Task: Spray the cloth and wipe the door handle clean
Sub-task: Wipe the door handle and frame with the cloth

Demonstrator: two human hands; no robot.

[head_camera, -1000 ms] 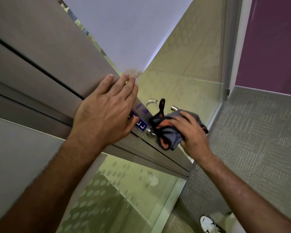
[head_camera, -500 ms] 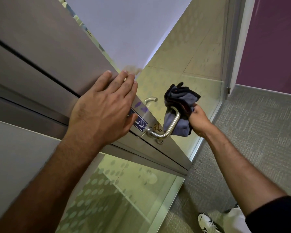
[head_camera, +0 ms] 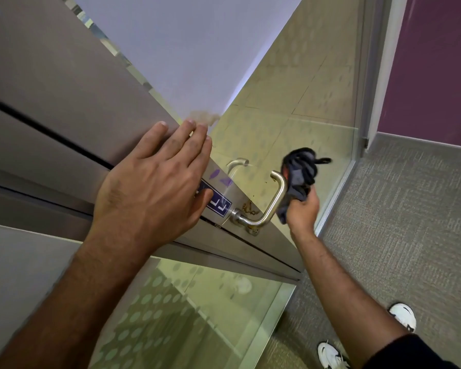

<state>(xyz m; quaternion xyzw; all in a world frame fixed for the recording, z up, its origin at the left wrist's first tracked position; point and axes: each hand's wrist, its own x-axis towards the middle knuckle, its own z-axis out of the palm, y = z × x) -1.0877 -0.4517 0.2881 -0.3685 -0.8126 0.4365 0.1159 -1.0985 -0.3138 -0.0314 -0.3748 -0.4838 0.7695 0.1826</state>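
Note:
A brushed-metal lever handle point(head_camera: 273, 206) sticks out from the door's grey middle rail point(head_camera: 64, 107), bare along its whole length. Just right of its bend, my right hand point(head_camera: 302, 211) is closed around a bunched dark grey cloth point(head_camera: 299, 173) with a bit of orange showing; the cloth sits beside the handle's upright end, and I cannot tell whether it touches. My left hand point(head_camera: 154, 187) lies flat with fingers spread on the rail, left of the handle, partly covering a blue label point(head_camera: 218, 203). No spray bottle is in view.
A second handle point(head_camera: 236, 166) shows through the glass behind. The glass door panel point(head_camera: 197, 315) with dotted film hangs below the rail. Grey carpet point(head_camera: 397, 235) lies to the right, with a purple wall point(head_camera: 437, 62) beyond. My white shoes point(head_camera: 402, 315) are at the bottom right.
A second ago the cloth was pressed over the handle's base. My right hand has drawn it off to the right, past the handle's end, leaving the lever uncovered. The left hand stayed put.

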